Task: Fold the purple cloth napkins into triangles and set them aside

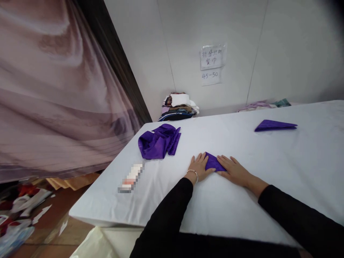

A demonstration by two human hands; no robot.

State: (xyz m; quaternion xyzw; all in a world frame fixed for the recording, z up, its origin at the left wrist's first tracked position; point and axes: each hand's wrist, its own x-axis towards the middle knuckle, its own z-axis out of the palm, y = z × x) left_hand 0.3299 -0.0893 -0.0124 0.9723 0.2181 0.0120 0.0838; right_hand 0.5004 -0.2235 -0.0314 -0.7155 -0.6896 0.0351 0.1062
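A purple cloth napkin (213, 163), folded to a small triangle, lies on the white-covered table (236, 208) right in front of me. My left hand (200, 167) rests flat on its left side, fingers stretched out, a bracelet on the wrist. On its right side lies my right hand (233, 170), also flat with the fingers extended. Both hands cover parts of the cloth's edges. Farther off to the right is a folded purple napkin (274, 125) in a long pointed shape. A loose, crumpled heap of purple cloth (158, 142) sits to the left.
A blurred-out flat object (131, 178) lies near the table's left edge. Behind the table stands a stack of folded fabrics (178, 106) by the wall, with more cloth (264, 104) at right. A pinkish curtain (61, 89) hangs at left, above a littered floor (53, 218).
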